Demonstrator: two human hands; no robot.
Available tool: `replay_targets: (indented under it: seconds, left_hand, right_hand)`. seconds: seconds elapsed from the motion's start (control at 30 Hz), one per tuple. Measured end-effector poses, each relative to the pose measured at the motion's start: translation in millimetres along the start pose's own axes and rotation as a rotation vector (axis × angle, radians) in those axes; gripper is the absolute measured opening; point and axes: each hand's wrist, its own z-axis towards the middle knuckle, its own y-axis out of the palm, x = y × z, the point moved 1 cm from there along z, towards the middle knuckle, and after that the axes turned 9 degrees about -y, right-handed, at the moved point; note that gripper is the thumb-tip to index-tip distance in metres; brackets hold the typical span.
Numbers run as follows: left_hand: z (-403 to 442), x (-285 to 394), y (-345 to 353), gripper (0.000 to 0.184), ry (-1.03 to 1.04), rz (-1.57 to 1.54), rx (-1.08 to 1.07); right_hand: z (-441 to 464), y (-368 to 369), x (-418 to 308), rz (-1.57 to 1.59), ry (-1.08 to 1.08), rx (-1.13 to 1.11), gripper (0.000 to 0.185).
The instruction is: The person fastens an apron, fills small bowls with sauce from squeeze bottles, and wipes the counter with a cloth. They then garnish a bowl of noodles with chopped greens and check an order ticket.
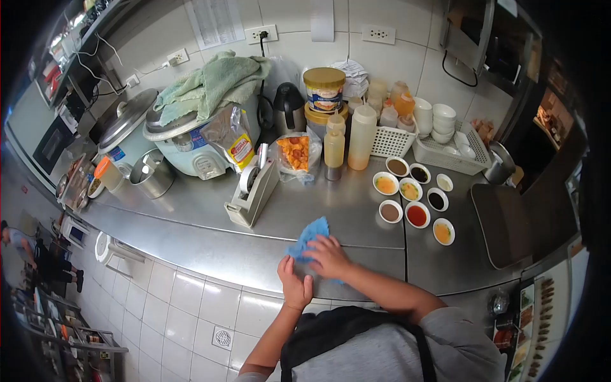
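A blue cloth [311, 234] lies crumpled on the steel counter [356, 230] near its front edge. My right hand [328, 256] presses on the cloth, its fingers spread over it. Just left of it, my left hand [295, 284] is at the counter edge, fingers up and thumb apart, with nothing visible in it. A tape dispenser [253, 195] stands behind and to the left of the cloth. Small white bowls of sauce, among them a red one [417, 215], stand on the right.
Two rice cookers, one under a green towel [213, 83], stand at the back left. Squeeze bottles [361, 137], a white basket [393, 141] and stacked bowls [443, 119] line the wall. A brown tray [503, 226] is at right. A person [48, 254] is far left.
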Motion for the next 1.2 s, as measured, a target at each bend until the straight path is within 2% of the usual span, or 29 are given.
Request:
replay_targets:
  seconds: [0.03,0.13,0.23,0.3,0.43,0.67,0.73,0.8,0.83,0.9,0.93,1.07,1.13,1.2]
  left_hand:
    - [1.0,0.2,0.5,0.058,-0.007,-0.034,0.015]
    - [0.2,-3.1,-0.4,0.058,-0.023,-0.025,-0.007]
    - [0.4,-5.9,-1.0,0.054,-0.018,-0.056,-0.051]
    - [1.3,-3.8,-0.8,0.05,-0.043,0.03,-0.106]
    - [2.5,1.9,1.6,0.046,0.003,0.014,-0.129]
    - [3.5,11.5,4.8,0.042,-0.01,0.071,-0.221]
    - [4.5,11.7,4.8,0.042,-0.017,0.098,-0.244]
    - [4.2,11.6,5.9,0.04,-0.017,0.133,-0.251]
    - [3.1,12.1,6.1,0.04,-0.017,0.136,-0.254]
    - [4.6,13.4,6.6,0.039,-0.027,0.154,-0.26]
    - [5.0,12.9,7.3,0.039,-0.026,0.155,-0.253]
    - [3.2,9.8,6.3,0.037,0.001,0.182,-0.226]
    - [4.6,9.6,7.8,0.036,0.004,0.191,-0.214]
    - [4.4,9.0,9.2,0.036,0.006,0.197,-0.203]
  right_hand:
    - [-10.9,-3.4,-14.8,0.034,-0.134,-0.01,0.025]
    - [-50.9,-20.3,-48.9,0.119,-0.201,-0.067,0.017]
    - [-83.9,-45.8,-42.8,0.143,-0.107,-0.071,0.015]
    - [-109.3,-65.8,-35.5,0.057,0.016,-0.002,0.014]
    - [-170.2,-96.1,-21.3,-0.115,0.293,0.147,0.012]
    - [-306.5,-145.2,10.2,-0.579,1.018,0.321,0.012]
    - [-352.9,-155.0,19.2,-0.711,1.15,0.434,0.012]
    - [-384.7,-168.4,21.0,-0.828,1.313,0.478,0.016]
    - [-394.4,-172.3,23.9,-0.825,1.316,0.476,0.016]
    - [-404.7,-176.3,33.2,-0.813,1.503,0.524,0.025]
    - [-404.5,-176.2,37.8,-0.811,1.497,0.529,0.025]
    - [-391.7,-184.9,59.8,-0.646,1.714,0.312,0.042]
    - [-379.1,-187.7,65.0,-0.648,1.749,0.315,0.042]
    - [-375.6,-189.3,68.7,-0.624,1.685,0.359,0.04]
